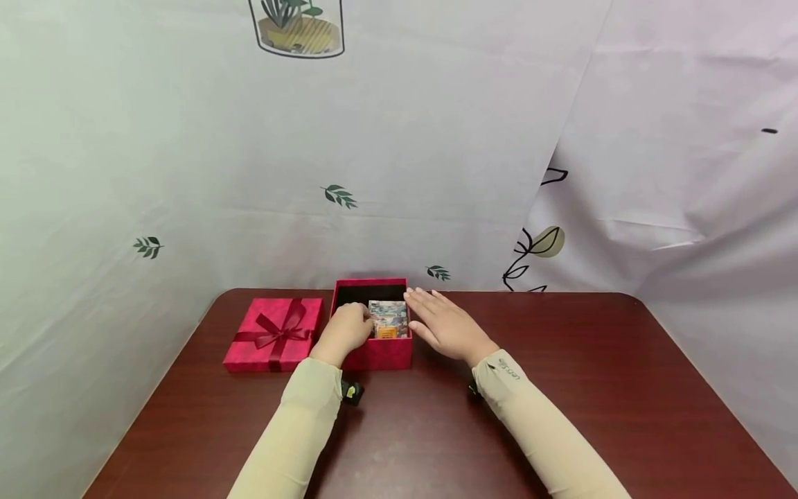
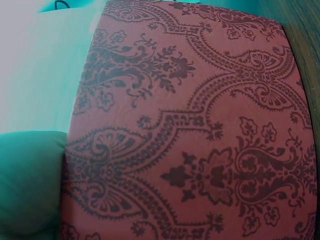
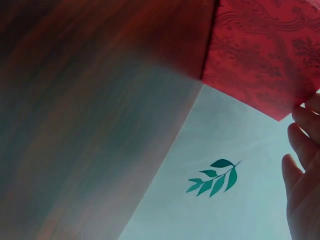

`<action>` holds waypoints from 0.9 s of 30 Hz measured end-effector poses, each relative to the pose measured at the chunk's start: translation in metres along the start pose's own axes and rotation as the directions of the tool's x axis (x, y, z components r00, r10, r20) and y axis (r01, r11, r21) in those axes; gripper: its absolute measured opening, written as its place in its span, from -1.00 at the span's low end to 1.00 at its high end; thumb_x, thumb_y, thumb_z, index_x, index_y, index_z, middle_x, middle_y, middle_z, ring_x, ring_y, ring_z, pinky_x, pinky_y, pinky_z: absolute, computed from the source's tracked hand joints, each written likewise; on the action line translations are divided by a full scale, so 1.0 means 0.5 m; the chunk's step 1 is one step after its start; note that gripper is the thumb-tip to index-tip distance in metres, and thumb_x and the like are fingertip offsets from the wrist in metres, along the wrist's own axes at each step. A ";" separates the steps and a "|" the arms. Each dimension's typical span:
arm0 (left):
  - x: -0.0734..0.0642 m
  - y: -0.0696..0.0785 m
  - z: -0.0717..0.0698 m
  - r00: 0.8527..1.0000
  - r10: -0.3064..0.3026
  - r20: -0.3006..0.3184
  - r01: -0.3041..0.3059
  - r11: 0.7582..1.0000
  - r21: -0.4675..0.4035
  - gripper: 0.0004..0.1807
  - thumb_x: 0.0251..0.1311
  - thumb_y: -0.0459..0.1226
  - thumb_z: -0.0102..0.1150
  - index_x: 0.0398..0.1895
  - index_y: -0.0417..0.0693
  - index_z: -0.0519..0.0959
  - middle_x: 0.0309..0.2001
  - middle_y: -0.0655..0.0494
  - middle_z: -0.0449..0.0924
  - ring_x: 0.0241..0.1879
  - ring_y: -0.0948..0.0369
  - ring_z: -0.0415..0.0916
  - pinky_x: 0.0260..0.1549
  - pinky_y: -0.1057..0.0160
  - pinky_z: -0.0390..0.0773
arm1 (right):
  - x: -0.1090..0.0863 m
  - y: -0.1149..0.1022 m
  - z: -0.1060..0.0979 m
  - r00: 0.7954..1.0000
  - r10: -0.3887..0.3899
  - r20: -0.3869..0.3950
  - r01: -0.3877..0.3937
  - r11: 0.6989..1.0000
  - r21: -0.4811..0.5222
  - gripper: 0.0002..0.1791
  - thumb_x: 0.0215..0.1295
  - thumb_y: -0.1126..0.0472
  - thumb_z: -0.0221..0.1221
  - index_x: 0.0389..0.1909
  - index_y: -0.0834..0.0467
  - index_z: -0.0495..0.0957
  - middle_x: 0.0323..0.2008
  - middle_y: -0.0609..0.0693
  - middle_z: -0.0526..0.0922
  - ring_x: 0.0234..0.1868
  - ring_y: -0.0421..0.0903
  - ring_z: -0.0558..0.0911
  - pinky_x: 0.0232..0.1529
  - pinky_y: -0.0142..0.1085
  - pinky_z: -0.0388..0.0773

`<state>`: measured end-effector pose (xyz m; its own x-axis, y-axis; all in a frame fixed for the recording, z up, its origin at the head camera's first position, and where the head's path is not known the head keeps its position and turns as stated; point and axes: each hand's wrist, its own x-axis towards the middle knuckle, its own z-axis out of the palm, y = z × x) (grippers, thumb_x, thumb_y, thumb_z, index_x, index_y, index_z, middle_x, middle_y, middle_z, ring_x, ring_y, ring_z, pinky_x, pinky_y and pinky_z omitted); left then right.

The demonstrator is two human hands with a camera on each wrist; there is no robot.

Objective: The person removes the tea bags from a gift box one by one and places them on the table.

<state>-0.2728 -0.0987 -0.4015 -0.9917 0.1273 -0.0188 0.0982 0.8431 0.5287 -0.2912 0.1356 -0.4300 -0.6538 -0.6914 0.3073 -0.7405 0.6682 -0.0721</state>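
A red gift box (image 1: 377, 355) stands without its lid at the back of the table. A small patterned packet (image 1: 388, 312) with an orange patch sits in its right part. My left hand (image 1: 346, 328) reaches over the front left of the box, its fingers bent down at the packet's left edge; the fingertips are hidden. In the left wrist view, the box's patterned side (image 2: 195, 120) fills most of the picture. Fingers fairly straight, my right hand (image 1: 447, 324) lies along the box's right side. Its fingertips reach the box's edge in the right wrist view.
The red lid (image 1: 274, 335) with a dark ribbon bow lies left of the box. Behind the dark wooden table (image 1: 561, 388) hangs a white cloth (image 1: 405, 138) printed with leaves, close to the box's rear.
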 end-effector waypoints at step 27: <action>-0.029 0.000 -0.011 0.986 0.099 -0.131 -0.116 0.984 -0.136 -0.96 0.44 -0.34 0.10 -0.17 -0.12 0.54 -0.24 0.00 0.68 -0.39 0.17 0.52 -0.29 0.13 0.55 | 0.000 0.007 0.008 0.998 -0.052 -0.035 0.053 0.998 0.027 -0.38 0.56 0.03 -0.01 0.49 0.28 0.27 0.48 0.17 0.30 0.52 0.07 0.24 0.50 -0.04 0.14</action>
<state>-0.2588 -0.1032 -0.3966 -0.9795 0.1407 0.1445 0.2009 0.7439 0.6374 -0.2945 0.1368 -0.4342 -0.6084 -0.7154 0.3435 -0.7781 0.6229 -0.0809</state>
